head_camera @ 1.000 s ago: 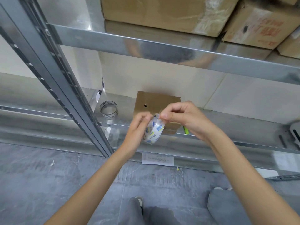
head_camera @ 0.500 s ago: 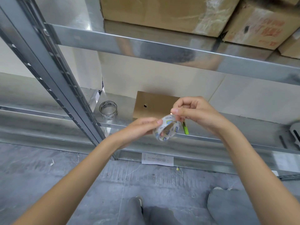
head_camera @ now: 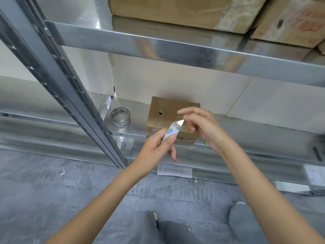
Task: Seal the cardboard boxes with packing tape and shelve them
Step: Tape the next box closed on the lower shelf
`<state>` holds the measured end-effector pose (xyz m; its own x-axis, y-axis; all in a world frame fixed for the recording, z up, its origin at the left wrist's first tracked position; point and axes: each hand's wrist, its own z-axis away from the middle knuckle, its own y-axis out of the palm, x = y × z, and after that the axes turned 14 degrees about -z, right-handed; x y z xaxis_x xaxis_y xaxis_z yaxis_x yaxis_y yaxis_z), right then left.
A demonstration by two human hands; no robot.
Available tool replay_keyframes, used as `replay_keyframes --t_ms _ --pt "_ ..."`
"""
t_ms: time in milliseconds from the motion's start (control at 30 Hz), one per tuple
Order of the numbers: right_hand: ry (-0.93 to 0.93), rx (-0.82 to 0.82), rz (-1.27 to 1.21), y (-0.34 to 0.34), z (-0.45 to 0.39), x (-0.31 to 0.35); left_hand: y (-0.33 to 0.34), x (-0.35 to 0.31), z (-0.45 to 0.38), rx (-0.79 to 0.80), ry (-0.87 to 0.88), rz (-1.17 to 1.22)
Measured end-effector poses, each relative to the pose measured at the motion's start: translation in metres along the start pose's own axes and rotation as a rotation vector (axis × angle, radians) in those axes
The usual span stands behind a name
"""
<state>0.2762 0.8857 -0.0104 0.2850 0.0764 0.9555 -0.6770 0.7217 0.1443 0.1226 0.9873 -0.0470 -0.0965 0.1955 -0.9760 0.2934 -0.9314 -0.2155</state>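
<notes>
- Left hand (head_camera: pixel 159 147) grips tape roll (head_camera: pixel 171 132) in front of small cardboard box (head_camera: pixel 167 118) on metal shelf (head_camera: pixel 255 131)
- Right hand (head_camera: pixel 200 125) pinches the pulled tape end, partly covering the box
- Spare tape roll (head_camera: pixel 120 117) left of the box; larger cartons (head_camera: pixel 175 13) above

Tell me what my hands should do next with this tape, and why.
Probably pull the strip out longer toward the small box. The left hand holds the tape roll, the right hand pinches its freed end, and only a short stretch is peeled so far.
</notes>
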Motion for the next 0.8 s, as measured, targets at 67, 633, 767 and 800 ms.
replay_keyframes --t_ms 67,633,767,800 --pt "0.080 0.011 -0.092 0.001 -0.003 -0.004 0.000 0.002 -0.001 -0.002 -0.007 -0.003" --pt "0.169 -0.079 -0.005 0.000 -0.018 -0.014 -0.004 0.014 0.001 -0.042 -0.057 -0.135" --pt "-0.007 -0.082 0.074 0.003 -0.022 0.006 -0.015 0.016 0.000 -0.011 -0.148 -0.081" --pt "-0.058 -0.074 0.080 0.005 -0.024 0.011 -0.019 0.019 0.000 0.002 -0.199 -0.077"
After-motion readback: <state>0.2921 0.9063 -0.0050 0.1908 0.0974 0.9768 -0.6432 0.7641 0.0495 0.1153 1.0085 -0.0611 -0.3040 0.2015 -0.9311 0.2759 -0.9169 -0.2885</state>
